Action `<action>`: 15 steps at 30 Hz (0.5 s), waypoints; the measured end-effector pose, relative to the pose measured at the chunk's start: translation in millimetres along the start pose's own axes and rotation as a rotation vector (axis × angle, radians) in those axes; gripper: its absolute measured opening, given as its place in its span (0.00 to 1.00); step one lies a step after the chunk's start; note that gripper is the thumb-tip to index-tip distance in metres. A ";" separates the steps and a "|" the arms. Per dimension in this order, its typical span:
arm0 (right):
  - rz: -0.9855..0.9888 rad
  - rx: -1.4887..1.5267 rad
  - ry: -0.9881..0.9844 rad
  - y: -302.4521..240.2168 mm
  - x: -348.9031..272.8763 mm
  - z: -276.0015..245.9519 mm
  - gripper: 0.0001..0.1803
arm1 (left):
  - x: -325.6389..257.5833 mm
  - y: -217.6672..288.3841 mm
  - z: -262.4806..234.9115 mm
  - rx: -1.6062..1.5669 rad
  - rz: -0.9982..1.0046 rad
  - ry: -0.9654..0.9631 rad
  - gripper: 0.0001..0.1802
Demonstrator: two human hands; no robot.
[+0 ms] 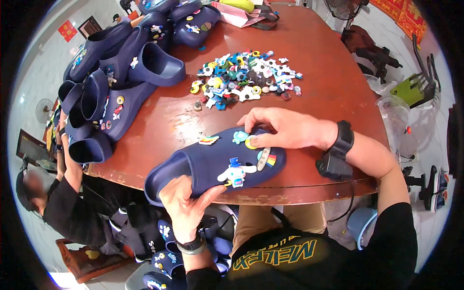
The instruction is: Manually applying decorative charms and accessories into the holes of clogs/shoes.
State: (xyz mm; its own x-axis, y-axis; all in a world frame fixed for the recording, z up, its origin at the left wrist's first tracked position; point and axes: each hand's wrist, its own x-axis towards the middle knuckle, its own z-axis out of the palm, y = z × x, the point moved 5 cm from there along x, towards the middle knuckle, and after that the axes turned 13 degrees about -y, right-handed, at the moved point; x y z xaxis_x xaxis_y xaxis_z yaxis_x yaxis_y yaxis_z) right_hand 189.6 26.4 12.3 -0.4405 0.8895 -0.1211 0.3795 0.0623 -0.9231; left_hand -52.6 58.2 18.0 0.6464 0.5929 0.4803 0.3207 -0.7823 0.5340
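Note:
A navy blue clog (208, 159) lies near the table's front edge, its heel opening to the left. My left hand (186, 203) grips it, fingers inside the opening and thumb along the near side. My right hand (285, 128) is closed over the toe, thumb and fingertips on a round yellow shoe charm (251, 142). Around it on the clog are a light blue charm (239, 137), a rainbow-striped charm (209, 140), a white character charm with a blue hat (235, 172) and a beige charm with coloured stripes (265, 159). My right hand partly covers the toe.
Beyond the clog spreads a heap of mixed charms (241, 77). Several decorated navy clogs (121, 87) are piled at the table's left. Pink bags (237, 14) lie at the far edge. More clogs (166, 263) sit below the table; another person (72, 212) works at left.

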 end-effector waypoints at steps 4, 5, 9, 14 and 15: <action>-0.002 0.027 0.090 -2.4 -0.9 1.9 0.12 | -2.1 -5.3 0.5 -0.039 -0.066 0.006 0.30; -0.009 0.080 0.066 -1.3 -0.7 -1.0 0.12 | -1.8 -7.0 1.1 -0.041 -0.105 -0.013 0.30; -0.125 0.293 -0.003 5.2 -5.3 -8.3 0.17 | 3.4 -1.0 -0.7 -0.136 -0.062 0.016 0.26; -0.117 0.253 0.008 -3.1 -7.3 -8.3 0.13 | -1.9 -12.0 2.8 -0.178 -0.059 -0.013 0.28; -0.107 0.112 0.034 -6.0 -9.3 -8.5 0.11 | -1.0 -10.7 3.8 -0.183 -0.047 -0.016 0.28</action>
State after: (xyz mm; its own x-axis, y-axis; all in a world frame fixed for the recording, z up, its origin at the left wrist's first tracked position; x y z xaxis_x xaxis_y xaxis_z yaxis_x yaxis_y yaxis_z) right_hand 198.4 21.7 22.1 -0.4450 0.8955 -0.0088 0.2378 0.1087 -0.9652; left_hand -54.1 65.3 9.1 0.6446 0.6241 0.4416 0.2205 -0.7048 0.6742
